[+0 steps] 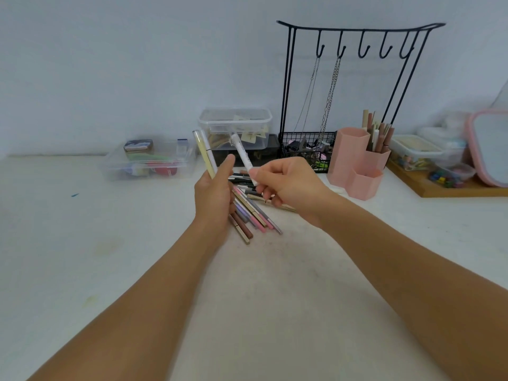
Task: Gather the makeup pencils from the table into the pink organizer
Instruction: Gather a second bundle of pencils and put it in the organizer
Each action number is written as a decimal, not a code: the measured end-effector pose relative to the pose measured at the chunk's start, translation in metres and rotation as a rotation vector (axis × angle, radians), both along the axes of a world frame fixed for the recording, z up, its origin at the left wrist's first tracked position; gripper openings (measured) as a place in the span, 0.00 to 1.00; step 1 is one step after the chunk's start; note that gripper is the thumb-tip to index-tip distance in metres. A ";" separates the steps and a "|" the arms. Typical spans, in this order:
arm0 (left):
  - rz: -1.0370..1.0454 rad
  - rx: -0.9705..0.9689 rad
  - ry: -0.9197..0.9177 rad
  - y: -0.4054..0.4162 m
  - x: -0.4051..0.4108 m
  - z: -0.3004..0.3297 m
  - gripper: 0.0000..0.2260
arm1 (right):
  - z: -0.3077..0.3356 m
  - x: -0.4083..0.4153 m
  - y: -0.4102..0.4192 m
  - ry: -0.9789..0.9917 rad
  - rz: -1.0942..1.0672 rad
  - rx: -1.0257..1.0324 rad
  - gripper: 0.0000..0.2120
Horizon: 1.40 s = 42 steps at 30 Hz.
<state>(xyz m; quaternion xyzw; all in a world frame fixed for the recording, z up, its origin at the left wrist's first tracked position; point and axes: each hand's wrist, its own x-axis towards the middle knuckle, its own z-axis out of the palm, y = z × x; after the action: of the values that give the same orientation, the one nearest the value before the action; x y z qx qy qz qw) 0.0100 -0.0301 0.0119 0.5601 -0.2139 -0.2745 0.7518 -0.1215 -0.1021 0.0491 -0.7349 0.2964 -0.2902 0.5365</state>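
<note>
While both hands (213, 193) (286, 185) hold pencils, a pile (253, 213) (loose) lies beneath them.

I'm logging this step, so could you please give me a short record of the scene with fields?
left hand: left hand holds yellow pencils upright
right hand: right hand holds a white pencil, tilted
loose pencils: pile on the table, under both hands
organizer: pink organizer, right of the pile, one cup already holding pencils
behind: black hook stand with two chains
</note>
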 end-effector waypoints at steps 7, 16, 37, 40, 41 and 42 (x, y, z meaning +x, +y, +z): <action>-0.173 -0.046 -0.086 -0.001 -0.012 -0.001 0.16 | -0.008 0.006 0.013 0.028 0.124 -0.091 0.06; -0.123 0.060 -0.277 -0.007 -0.010 -0.010 0.08 | -0.012 0.005 0.012 0.134 0.099 -0.161 0.04; 0.093 0.123 -0.051 -0.003 0.006 -0.006 0.15 | 0.014 -0.016 -0.010 0.827 0.155 -0.188 0.09; 0.097 0.136 -0.057 -0.003 0.005 -0.006 0.15 | 0.011 -0.014 -0.011 0.834 0.122 -0.186 0.07; 0.096 0.139 -0.065 -0.004 0.005 -0.007 0.14 | 0.009 -0.014 -0.011 0.828 0.111 -0.188 0.06; 0.093 0.142 -0.072 -0.004 0.005 -0.007 0.14 | 0.008 -0.014 -0.012 0.810 0.099 -0.189 0.06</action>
<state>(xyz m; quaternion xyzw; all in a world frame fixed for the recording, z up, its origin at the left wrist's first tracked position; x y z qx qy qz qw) 0.0153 -0.0341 0.0047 0.6308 -0.1944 -0.2334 0.7140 -0.1353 -0.1138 0.0571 -0.8491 0.4198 0.0227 0.3199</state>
